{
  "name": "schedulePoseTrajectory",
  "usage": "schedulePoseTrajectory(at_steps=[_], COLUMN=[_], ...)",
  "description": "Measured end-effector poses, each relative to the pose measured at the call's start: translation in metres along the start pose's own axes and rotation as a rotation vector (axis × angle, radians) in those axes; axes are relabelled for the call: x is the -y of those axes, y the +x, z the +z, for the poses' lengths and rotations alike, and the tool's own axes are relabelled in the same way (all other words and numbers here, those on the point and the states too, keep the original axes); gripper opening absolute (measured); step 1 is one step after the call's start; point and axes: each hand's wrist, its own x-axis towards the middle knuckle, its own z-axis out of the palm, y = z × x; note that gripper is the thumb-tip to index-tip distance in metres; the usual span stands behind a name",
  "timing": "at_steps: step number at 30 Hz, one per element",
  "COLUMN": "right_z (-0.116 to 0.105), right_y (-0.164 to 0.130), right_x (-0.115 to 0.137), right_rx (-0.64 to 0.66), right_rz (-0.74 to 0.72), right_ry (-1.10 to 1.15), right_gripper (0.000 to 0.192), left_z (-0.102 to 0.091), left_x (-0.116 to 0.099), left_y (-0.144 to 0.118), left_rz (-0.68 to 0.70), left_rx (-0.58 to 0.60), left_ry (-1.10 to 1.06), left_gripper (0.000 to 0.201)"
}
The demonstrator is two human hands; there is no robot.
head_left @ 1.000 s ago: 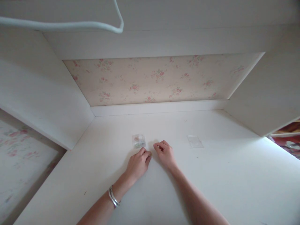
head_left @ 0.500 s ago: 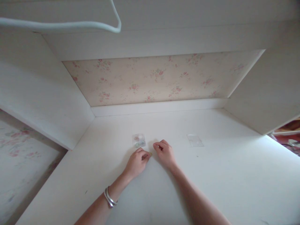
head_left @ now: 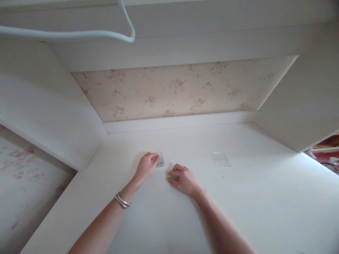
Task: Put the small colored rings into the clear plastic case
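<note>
My left hand [head_left: 145,166] rests on the white desk top [head_left: 185,218], its fingertips curled over the left part of a small clear packet [head_left: 160,162] with something greenish inside. Two silver bangles [head_left: 122,201] sit on that wrist. Just to the right, my right hand [head_left: 183,179] lies knuckles up, its fingers pinched together on a tiny pale piece [head_left: 168,175] against the desk. What that piece is I cannot make out. The hands are a short gap apart.
A second flat clear packet [head_left: 220,159] lies on the desk to the right. White side panels close the niche left and right, with floral wallpaper [head_left: 174,90] at the back. A white cord [head_left: 124,35] hangs across the top. Reddish items show at the far right edge.
My left hand has left the spot beside my right hand and moved up and left onto the small clear packet. My right hand has shifted slightly nearer and lower.
</note>
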Motion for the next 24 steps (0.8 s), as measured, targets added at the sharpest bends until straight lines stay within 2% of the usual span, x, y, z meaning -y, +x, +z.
schedulePoseTrajectory(at_steps=[6,11,15,18,24], right_z=[0.002,-0.001,-0.001,0.002,0.007], right_y=[0.000,0.000,0.001,0.002,0.005], right_x=[-0.001,0.001,0.002,0.001,-0.002], right_rx=[-0.004,-0.007,-0.012,-0.050,-0.143], right_rz=[0.002,0.011,0.002,0.032,0.135], right_ry=[-0.022,0.012,0.022,0.068,0.204], right_gripper=[0.019,0.019,0.020,0.023,0.024], left_z=[0.003,0.000,-0.006,-0.005,0.013], left_x=[0.006,0.006,0.004,-0.003,-0.026], left_y=[0.026,0.024,0.001,-0.026,-0.071], left_rz=[-0.065,-0.048,-0.006,0.025,0.049], left_rx=[0.040,0.036,-0.028,-0.007,0.204], left_ry=[0.141,0.146,0.042,-0.035,-0.118], left_gripper=[0.027,0.028,0.029,0.030,0.023])
